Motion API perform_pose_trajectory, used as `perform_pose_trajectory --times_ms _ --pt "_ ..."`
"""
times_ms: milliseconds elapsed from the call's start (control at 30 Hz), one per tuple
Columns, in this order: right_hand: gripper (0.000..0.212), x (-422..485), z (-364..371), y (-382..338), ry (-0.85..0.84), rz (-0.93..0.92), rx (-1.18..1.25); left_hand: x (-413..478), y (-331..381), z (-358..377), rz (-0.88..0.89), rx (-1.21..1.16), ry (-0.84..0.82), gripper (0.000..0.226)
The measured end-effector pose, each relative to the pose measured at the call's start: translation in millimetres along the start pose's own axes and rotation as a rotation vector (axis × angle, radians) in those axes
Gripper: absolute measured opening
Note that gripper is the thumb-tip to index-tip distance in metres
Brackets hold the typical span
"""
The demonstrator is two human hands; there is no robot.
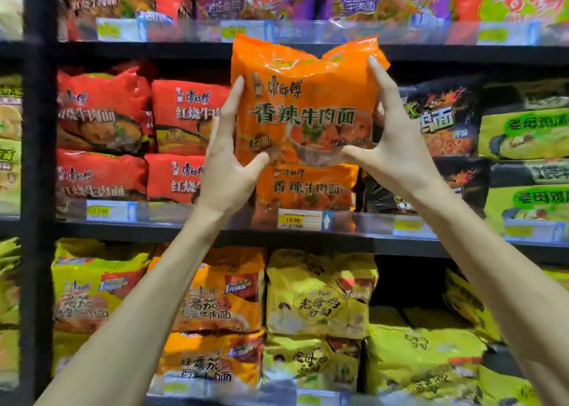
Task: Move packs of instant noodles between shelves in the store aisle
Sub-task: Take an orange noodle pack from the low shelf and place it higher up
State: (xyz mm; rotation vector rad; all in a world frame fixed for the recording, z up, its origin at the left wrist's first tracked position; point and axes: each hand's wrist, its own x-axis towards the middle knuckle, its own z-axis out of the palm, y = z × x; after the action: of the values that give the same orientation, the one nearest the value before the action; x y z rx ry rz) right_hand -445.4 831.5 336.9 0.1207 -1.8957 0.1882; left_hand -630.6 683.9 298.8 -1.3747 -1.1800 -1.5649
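Our hands grip an orange noodle pack (304,103) from both sides. Our left hand (226,159) pinches its left edge between thumb and fingers, and our right hand (397,146) does the same on the right edge. We hold the pack upright in front of the middle shelf (215,234), just above a second orange pack (308,187) lying there. Red packs (104,113) sit to the left, black packs (443,119) to the right.

The held pack (303,103) sits between left hand (228,165) and right hand (397,146), before the middle shelf (123,230).
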Motion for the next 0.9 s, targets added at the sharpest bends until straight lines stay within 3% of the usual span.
perform_pose_trajectory --times_ms 500,900 --pt "0.111 26.3 32.7 63.7 0.056 -0.054 -0.042 19.3 -64.1 43.4 0.002 0.090 0.023 0.103" --pt "0.097 44.8 41.6 76.6 0.048 0.023 -0.089 37.5 -67.7 50.2 0.034 0.155 -0.008 0.081"
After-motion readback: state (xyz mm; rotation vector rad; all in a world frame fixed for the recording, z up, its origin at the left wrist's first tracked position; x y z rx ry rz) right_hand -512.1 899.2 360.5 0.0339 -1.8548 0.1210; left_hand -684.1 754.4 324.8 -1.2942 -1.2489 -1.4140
